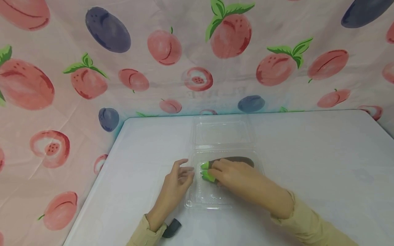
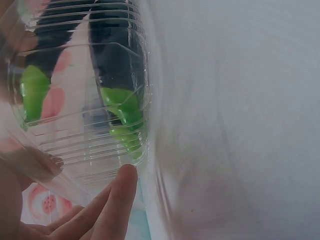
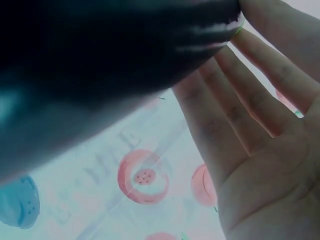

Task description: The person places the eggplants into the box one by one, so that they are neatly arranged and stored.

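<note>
A clear plastic clamshell box [image 1: 212, 201] lies on the table with its lid [image 1: 223, 133] folded back. Inside it, a dark eggplant [image 1: 246, 160] with a green cap lies along the far side. My right hand [image 1: 234, 176] pinches a second eggplant [image 3: 125, 45] between thumb and fingers near its green cap [image 1: 208, 176], low in the box and nearer me; the hand hides much of its body in the head view. At the box's left side is my left hand [image 1: 176, 181], fingers loosely bent, with its index fingertip [image 2: 129, 172] right at the ribbed wall.
The box stands on a white-covered table [image 1: 323, 171]. A fruit-printed cloth [image 1: 172, 20] hangs behind the table and at its left. Next to the left sleeve is a small black piece [image 1: 172, 228].
</note>
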Demonstrator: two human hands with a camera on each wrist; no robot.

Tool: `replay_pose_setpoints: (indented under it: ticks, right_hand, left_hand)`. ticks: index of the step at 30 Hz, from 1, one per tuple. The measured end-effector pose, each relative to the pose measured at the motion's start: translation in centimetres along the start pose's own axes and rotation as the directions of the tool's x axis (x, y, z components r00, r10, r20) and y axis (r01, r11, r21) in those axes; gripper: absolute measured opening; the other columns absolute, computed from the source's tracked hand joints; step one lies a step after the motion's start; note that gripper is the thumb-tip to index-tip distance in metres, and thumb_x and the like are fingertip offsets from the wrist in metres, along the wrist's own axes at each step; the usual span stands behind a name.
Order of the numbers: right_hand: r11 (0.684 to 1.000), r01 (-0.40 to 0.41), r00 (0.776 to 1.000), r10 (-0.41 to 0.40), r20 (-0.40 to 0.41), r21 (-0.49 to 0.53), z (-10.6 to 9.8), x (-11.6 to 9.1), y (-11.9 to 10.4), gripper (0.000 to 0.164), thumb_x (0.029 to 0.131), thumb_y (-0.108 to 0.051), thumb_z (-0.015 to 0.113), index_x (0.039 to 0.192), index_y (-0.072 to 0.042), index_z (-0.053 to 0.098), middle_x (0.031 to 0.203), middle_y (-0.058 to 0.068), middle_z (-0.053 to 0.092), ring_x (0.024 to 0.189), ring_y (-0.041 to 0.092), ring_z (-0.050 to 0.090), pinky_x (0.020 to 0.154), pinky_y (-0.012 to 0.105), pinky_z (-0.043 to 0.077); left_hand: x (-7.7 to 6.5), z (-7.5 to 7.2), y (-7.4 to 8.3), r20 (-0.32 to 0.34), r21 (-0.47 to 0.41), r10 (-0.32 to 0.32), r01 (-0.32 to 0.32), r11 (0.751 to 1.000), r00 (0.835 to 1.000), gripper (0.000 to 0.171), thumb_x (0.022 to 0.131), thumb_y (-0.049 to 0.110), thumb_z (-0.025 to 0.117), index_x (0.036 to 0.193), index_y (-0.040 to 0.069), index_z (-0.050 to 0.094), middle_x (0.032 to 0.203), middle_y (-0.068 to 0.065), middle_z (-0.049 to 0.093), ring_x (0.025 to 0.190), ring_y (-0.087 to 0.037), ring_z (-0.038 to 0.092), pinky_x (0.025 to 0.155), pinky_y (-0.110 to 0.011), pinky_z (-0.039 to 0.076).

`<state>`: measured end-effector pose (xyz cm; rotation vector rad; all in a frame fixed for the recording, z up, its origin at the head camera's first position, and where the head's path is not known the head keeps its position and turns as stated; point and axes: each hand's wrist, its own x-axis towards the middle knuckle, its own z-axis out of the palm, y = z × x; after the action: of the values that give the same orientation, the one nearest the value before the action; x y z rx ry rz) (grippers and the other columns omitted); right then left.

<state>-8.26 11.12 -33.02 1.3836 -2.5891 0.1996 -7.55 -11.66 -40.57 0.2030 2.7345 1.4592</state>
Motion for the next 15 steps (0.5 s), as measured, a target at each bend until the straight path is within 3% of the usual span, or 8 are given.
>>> replay_pose_setpoints:
  ticks: [9, 15]
  right_hand:
    - [1.000, -0.012, 0.999, 0.012, 0.032, -0.012, 0.39, 0.07, -0.25, 0.032, 0.081, -0.016, 0.081, 0.111, -0.013, 0.071, 0.107, -0.002, 0.068, 0.091, 0.012, 0.065, 0.069, 0.024, 0.058]
    - [0.999, 0.010, 1.000, -0.009, 0.028, -0.036, 0.67, 0.17, -0.52, 0.023, 0.082, -0.017, 0.079, 0.104, -0.014, 0.072, 0.094, -0.005, 0.064, 0.083, 0.009, 0.061, 0.063, 0.020, 0.055]
  left_hand:
    - [0.05, -0.01, -0.05, -0.001, -0.014, 0.012, -0.012, 1.000, 1.000, 0.046, 0.099, 0.018, 0.060, 0.141, 0.008, 0.042, 0.121, -0.011, 0.070, 0.105, -0.021, 0.069, 0.091, -0.037, 0.058]
    - [0.00, -0.01, -0.03, 0.002, -0.016, 0.002, -0.002, 1.000, 1.000, 0.046, 0.100, 0.019, 0.060, 0.141, 0.009, 0.042, 0.121, -0.011, 0.070, 0.106, -0.021, 0.069, 0.091, -0.038, 0.058]
